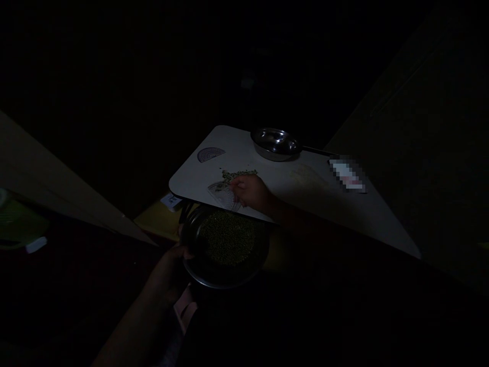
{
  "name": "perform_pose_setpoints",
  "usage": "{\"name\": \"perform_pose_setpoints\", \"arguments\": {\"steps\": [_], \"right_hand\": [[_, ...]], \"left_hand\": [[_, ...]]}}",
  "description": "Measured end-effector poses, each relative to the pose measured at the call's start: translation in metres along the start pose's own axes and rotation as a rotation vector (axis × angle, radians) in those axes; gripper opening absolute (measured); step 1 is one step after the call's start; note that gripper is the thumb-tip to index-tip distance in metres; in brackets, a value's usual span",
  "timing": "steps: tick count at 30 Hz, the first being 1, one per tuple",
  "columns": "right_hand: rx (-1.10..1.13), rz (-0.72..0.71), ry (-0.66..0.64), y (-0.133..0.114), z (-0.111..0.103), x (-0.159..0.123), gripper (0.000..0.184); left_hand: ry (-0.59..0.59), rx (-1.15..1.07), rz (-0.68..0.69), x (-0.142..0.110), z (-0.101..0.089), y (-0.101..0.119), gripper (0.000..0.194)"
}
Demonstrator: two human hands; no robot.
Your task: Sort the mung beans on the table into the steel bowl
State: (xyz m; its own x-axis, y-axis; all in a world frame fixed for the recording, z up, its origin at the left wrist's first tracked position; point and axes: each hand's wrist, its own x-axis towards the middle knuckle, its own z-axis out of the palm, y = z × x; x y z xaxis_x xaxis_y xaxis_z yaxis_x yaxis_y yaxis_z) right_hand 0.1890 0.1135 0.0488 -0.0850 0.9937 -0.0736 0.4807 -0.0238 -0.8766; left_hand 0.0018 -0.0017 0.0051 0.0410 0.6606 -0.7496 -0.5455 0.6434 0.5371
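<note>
Left hand (pixel 168 270) gripped the rim of a steel bowl (pixel 229 279) of mung beans (pixel 227 237), at 6 o'clock from the white tabletop (pixel 244 158). Right hand (pixel 250 191), fingers narrowly curled, lay over a clear perforated strainer (pixel 223 196), long axis running 10 to 4 o'clock, beside scattered beans (pixel 239 175); whether it held the strainer could not be told

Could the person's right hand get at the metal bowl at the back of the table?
Probably yes: the right hand is over the tabletop, and only a low scatter of green beans lies toward the steel bowl.

two steel bowls (pixel 275 144), two hands (pixel 250 191)
</note>
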Motion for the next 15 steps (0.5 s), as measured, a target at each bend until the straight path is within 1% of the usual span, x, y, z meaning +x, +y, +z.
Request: {"name": "perform_pose_setpoints", "arguments": {"steps": [2, 4, 7, 9, 11, 13, 14, 15], "right_hand": [[-0.034, -0.012, 0.062, 0.008, -0.009, 0.004, 0.013], [-0.056, -0.007, 0.129, 0.016, -0.021, 0.006, 0.015], [-0.071, 0.043, 0.193, 0.021, -0.038, 0.005, 0.013], [-0.086, 0.058, 0.212, 0.021, -0.051, 0.003, 0.012], [-0.104, 0.035, 0.241, 0.022, -0.065, 0.003, 0.013], [-0.149, -0.002, 0.315, 0.026, -0.08, 0.005, 0.014], [-0.188, -0.003, 0.375, 0.03, -0.088, 0.007, 0.015], [-0.238, -0.01, 0.393, 0.035, -0.096, 0.009, 0.014]], "left_hand": [[0.008, 0.056, 0.011, 0.0, -0.001, 0.0, 0.018], [-0.012, 0.082, 0.023, 0.002, -0.004, 0.0, 0.017], [-0.066, 0.077, 0.033, 0.005, -0.007, -0.001, 0.019], [-0.077, 0.069, 0.046, 0.007, -0.008, -0.001, 0.019], [-0.078, 0.064, 0.053, 0.007, -0.007, -0.002, 0.018], [-0.068, 0.059, 0.06, 0.007, -0.006, -0.002, 0.018], [-0.066, 0.058, 0.063, 0.007, -0.005, -0.002, 0.018], [-0.067, 0.061, 0.067, 0.007, -0.005, -0.002, 0.018]]}}
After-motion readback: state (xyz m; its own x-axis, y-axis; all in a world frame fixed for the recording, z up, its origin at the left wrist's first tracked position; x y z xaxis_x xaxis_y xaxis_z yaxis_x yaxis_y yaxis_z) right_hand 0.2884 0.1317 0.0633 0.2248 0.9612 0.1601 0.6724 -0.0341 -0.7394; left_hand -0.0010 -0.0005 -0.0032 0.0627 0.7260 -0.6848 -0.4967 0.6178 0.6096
